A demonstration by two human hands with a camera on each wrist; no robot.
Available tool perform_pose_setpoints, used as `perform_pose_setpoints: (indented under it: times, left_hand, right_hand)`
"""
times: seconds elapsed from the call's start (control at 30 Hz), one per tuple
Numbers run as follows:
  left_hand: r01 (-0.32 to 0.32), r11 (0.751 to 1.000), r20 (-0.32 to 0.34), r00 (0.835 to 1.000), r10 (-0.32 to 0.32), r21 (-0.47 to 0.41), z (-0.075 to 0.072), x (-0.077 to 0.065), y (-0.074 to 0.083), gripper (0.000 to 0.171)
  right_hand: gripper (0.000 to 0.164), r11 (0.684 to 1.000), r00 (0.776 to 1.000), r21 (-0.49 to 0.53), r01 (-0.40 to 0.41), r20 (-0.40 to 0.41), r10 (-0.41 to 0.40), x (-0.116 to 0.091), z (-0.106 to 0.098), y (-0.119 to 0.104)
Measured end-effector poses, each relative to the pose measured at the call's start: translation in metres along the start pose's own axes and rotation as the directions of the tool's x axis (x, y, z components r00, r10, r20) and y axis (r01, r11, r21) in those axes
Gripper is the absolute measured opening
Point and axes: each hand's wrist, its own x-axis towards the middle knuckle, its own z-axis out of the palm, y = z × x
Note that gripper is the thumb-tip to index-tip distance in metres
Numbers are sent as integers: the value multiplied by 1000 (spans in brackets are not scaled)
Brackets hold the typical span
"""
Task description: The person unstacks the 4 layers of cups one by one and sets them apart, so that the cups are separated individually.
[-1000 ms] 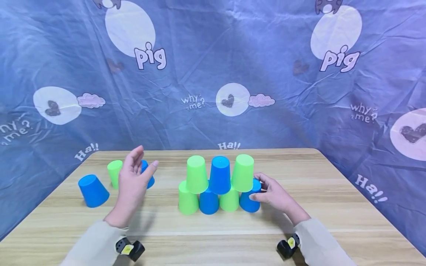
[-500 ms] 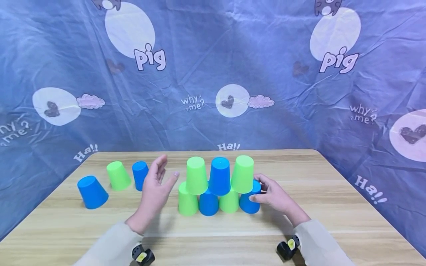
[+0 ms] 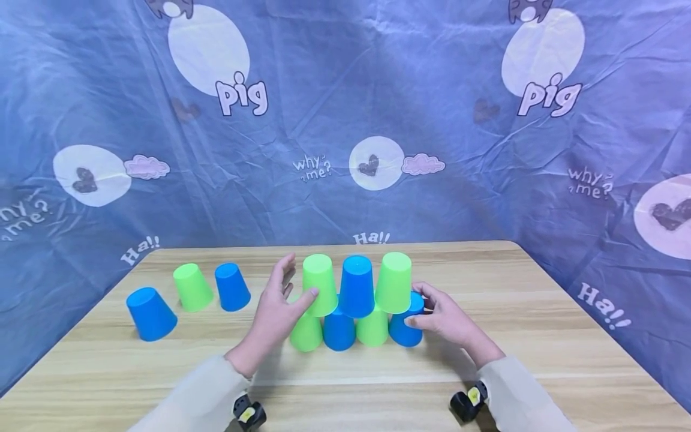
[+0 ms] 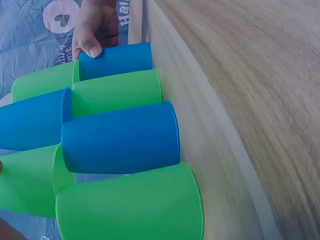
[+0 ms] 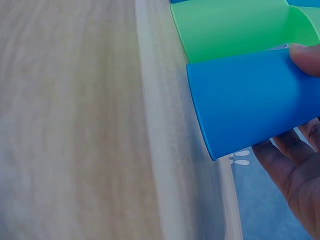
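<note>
Upside-down cups stand in two rows mid-table. The lower row runs, left to right: a green cup (image 3: 306, 333), a blue cup (image 3: 339, 330), another green cup (image 3: 373, 329) and a blue end cup (image 3: 405, 332). Across their tops sit a green cup (image 3: 318, 276), a blue cup (image 3: 357, 285) and a second green cup (image 3: 394, 282). My right hand (image 3: 445, 315) holds the blue end cup, thumb in front and fingers behind. At the upper left green cup, my left hand (image 3: 276, 309) is spread, its thumb overlapping the cup and its fingers beside it.
Three more upturned cups stand apart at the left of the wooden table (image 3: 345, 402): a blue cup (image 3: 151, 315), a green cup (image 3: 193, 288) and a blue cup (image 3: 233, 288). A printed blue cloth (image 3: 324, 204) hangs behind the table.
My left hand has moved right, from in front of the loose cups on the left to the upper left green cup. My right hand has stayed at the blue end cup.
</note>
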Motion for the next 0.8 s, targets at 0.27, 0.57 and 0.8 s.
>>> perform_pose_setpoints:
  times: [0.27,0.57,0.8]
  left_hand:
    - [-6,999,15,1000,7,-40,8,-2,1,70]
    - [-9,1000,-3,1000,9,-19,16,-5,-2,65]
    - [-18,1000,-13,1000,18,2,17,-6,-2,65]
  right_hand:
    - [53,1000,1000,0,0,0,0,0,0,0]
    - [54,1000,1000,10,1,-1,-1,-1,-1,1]
    - [55,1000,1000,24,17,6,-17,-1,-1,0]
